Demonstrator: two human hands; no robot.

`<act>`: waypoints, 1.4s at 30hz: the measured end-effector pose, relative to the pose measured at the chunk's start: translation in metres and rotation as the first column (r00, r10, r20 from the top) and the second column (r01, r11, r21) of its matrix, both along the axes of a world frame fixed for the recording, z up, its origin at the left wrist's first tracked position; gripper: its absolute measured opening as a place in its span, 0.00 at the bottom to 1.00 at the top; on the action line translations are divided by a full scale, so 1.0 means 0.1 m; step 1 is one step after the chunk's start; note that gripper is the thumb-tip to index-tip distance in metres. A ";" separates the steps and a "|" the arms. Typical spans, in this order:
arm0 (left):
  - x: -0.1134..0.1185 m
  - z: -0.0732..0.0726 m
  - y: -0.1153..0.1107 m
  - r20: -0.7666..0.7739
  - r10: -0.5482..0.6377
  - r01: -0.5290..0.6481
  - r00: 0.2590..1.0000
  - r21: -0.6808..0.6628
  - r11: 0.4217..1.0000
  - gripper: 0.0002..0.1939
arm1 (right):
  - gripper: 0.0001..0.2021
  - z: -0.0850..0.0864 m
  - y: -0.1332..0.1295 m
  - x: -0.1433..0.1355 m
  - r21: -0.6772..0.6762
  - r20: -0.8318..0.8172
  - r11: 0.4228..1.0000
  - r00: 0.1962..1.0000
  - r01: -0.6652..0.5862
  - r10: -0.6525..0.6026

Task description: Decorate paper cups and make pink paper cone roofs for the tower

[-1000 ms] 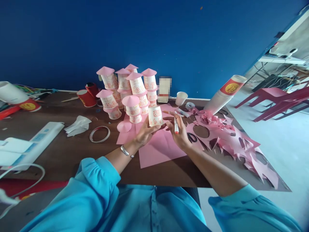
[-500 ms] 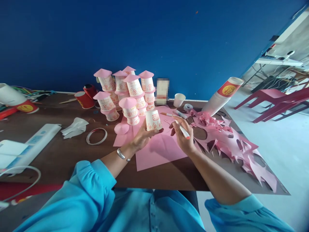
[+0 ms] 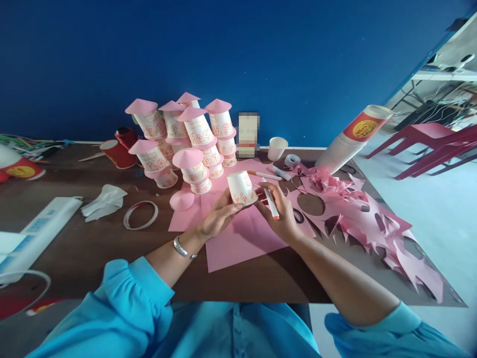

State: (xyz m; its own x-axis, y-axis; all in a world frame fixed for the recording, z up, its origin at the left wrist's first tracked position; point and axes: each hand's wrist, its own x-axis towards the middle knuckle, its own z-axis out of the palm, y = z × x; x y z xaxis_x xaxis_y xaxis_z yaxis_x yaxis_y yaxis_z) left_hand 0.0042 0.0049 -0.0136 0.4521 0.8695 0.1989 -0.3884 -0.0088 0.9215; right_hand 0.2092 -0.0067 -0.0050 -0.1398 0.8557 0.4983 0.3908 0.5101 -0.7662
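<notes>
My left hand (image 3: 219, 218) is closed around the lower left side of an upside-down white paper cup (image 3: 240, 186). Red flower drawings run along the cup's wide lower rim, and part of a red grid shows at its right side. A white marker with an orange end (image 3: 271, 203) is held in my right hand (image 3: 285, 216), and that hand's fingertips reach the cup's lower right edge. Beneath both hands lies pink paper (image 3: 238, 243). Another slim orange-and-white marker (image 3: 264, 175) rests behind the cup, beside a thicker white tube-like item (image 3: 281, 172).
Several decorated cup towers with pink cone roofs (image 3: 194, 132) stand behind left. A tilted cup stack (image 3: 345, 141) and pink paper scraps (image 3: 368, 219) occupy the right. A lone cup (image 3: 278, 148), tape roll (image 3: 292, 160), white ring (image 3: 140, 215) and power strip (image 3: 44, 233) are around.
The cup has turned, so its red grid has shifted toward the right edge. My right hand has come in to the cup, and the marker in it is tilted more upright.
</notes>
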 end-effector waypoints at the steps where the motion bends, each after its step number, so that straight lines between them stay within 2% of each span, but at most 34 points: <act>1: 0.00 0.01 0.00 -0.040 0.026 -0.026 0.999 0.010 1.000 0.22 | 0.18 0.00 0.00 0.00 0.001 -0.005 1.000 1.000 0.015 -0.015; 4: -0.02 0.03 0.01 -0.162 0.132 -0.124 0.978 0.060 0.990 0.28 | 0.19 0.00 0.00 0.00 0.031 -0.017 0.998 0.998 0.055 -0.054; 8: -0.02 0.11 -0.02 -0.239 0.241 -0.227 0.941 0.086 0.970 0.30 | 0.19 0.05 -0.04 -0.03 0.076 0.005 0.996 0.998 0.056 -0.057; 13: 0.06 0.17 -0.05 -0.255 0.230 -0.219 0.939 0.073 0.973 0.30 | 0.18 0.06 -0.09 -0.07 0.111 0.079 0.993 0.996 0.026 -0.035; 16: 0.05 0.13 -0.04 -0.247 0.211 -0.196 0.946 0.085 0.977 0.32 | 0.16 0.06 -0.10 -0.07 0.081 0.068 0.996 0.997 0.039 -0.044; 19: 0.00 0.06 -0.03 -0.255 0.189 -0.159 0.948 0.134 0.978 0.29 | 0.14 0.08 -0.09 -0.05 0.036 0.050 0.999 0.998 0.038 -0.039; 22: -0.03 0.03 -0.02 -0.265 0.204 -0.168 0.942 0.153 0.974 0.28 | 0.14 0.08 -0.07 -0.03 0.029 0.046 0.999 0.998 0.030 -0.031; 26: 0.00 0.05 0.00 -0.301 0.274 -0.240 0.913 0.146 0.960 0.33 | 0.16 0.04 -0.03 0.02 0.023 0.074 0.998 0.995 0.061 -0.063; 30: 0.03 0.03 0.04 -0.350 0.473 -0.409 0.809 0.244 0.879 0.37 | 0.13 0.04 0.03 0.09 0.028 0.041 0.990 0.990 0.136 -0.137; 33: 0.04 -0.02 0.05 -0.397 0.622 -0.468 0.674 0.422 0.777 0.38 | 0.13 0.12 0.04 0.14 0.140 0.018 0.977 0.986 0.164 -0.168; 36: 0.04 -0.05 0.03 -0.384 0.737 -0.428 0.557 0.628 0.650 0.38 | 0.12 0.19 0.01 0.16 0.262 0.003 0.947 0.981 0.186 -0.193; 39: 0.04 -0.06 0.00 -0.313 0.807 -0.364 0.501 0.769 0.525 0.41 | 0.10 0.18 -0.03 0.16 0.239 -0.043 0.945 0.975 0.221 -0.217; 40: 0.05 -0.05 -0.01 -0.308 0.816 -0.349 0.490 0.788 0.507 0.41 | 0.09 0.16 -0.04 0.16 0.219 -0.069 0.948 0.973 0.230 -0.220; 42: 0.04 -0.04 -0.02 -0.343 0.807 -0.335 0.480 0.779 0.530 0.40 | 0.08 0.13 -0.05 0.15 0.206 -0.118 0.951 0.971 0.229 -0.208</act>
State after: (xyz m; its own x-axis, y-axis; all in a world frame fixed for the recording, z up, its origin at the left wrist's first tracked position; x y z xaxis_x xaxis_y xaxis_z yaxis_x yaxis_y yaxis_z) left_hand 0.0086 0.0031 -0.0175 0.0865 0.7747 0.6263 0.5637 -0.5564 0.6104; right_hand 0.2242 -0.0114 0.0080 0.0950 0.7301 0.6767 0.4433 0.5777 -0.6854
